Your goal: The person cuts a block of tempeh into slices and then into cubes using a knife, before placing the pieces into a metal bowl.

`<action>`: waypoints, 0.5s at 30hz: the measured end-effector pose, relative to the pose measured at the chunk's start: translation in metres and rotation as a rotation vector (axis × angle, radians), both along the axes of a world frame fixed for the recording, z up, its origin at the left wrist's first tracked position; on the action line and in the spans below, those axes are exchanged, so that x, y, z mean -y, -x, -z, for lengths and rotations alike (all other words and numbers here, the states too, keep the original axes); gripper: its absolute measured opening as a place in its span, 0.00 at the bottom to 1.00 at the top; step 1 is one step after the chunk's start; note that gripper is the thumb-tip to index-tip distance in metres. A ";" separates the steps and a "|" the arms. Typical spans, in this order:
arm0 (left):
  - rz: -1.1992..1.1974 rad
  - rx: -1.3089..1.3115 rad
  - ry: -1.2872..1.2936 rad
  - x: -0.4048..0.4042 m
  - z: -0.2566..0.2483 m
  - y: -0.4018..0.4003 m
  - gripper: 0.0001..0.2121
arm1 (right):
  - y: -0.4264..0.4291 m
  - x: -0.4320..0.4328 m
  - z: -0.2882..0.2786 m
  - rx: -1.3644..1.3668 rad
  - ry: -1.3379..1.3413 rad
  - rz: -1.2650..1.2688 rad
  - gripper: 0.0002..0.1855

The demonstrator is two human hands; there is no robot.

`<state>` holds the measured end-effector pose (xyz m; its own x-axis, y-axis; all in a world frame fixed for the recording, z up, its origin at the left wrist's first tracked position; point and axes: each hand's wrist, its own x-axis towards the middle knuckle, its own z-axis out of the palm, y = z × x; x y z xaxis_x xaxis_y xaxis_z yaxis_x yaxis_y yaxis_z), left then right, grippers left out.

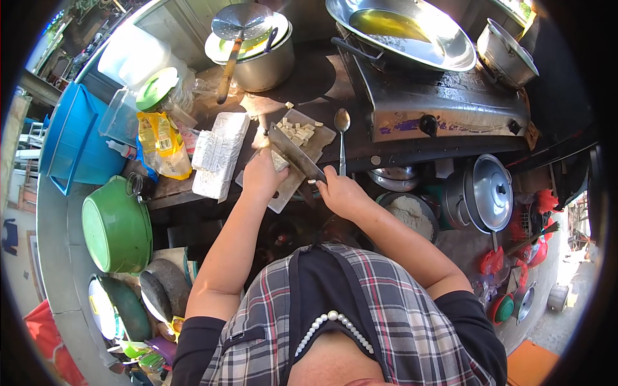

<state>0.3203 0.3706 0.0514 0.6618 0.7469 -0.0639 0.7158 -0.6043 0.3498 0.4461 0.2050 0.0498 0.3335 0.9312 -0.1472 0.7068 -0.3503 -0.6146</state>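
Observation:
My right hand (342, 193) grips the handle of a broad metal cleaver (295, 153), whose blade slants up and left across a pale plastic cutting board (288, 189). On the blade's left, my left hand (263, 176) holds a whitish block of food, perhaps tempeh (278, 161), against the board. Small cut cubes (298, 133) lie in a pile beyond the blade, and one small piece is by my right fingers. Left of the board are several blocks in whitish wrapping (221, 154). A metal spoon (342, 126) lies to the right of the board.
A gas stove (444, 108) at the upper right carries a wide metal pan (454, 50) with yellowish oil. A pot (273, 72) with a skimmer (231, 67) across it stands behind the board. Yellow packet (164, 149) and green basin (113, 224) are at left; a bowl of white flour-like powder (410, 214) sits lower right.

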 end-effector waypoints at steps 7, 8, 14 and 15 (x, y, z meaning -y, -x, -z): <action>-0.009 -0.042 0.079 0.002 -0.018 -0.001 0.33 | 0.001 0.004 -0.019 0.072 -0.056 -0.037 0.13; -0.013 -0.021 0.071 0.003 -0.020 -0.001 0.34 | 0.002 0.005 -0.025 0.071 -0.069 -0.038 0.13; -0.072 0.083 0.069 0.005 -0.020 0.018 0.35 | 0.012 0.007 -0.062 0.014 -0.079 -0.082 0.13; -0.080 0.136 0.062 0.006 -0.017 0.022 0.33 | 0.013 0.006 -0.064 0.004 -0.053 -0.086 0.14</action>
<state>0.2986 0.3643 0.0686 0.6058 0.7952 -0.0256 0.7044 -0.5211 0.4820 0.4332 0.1989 0.1135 0.2521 0.9630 -0.0955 0.7353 -0.2548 -0.6281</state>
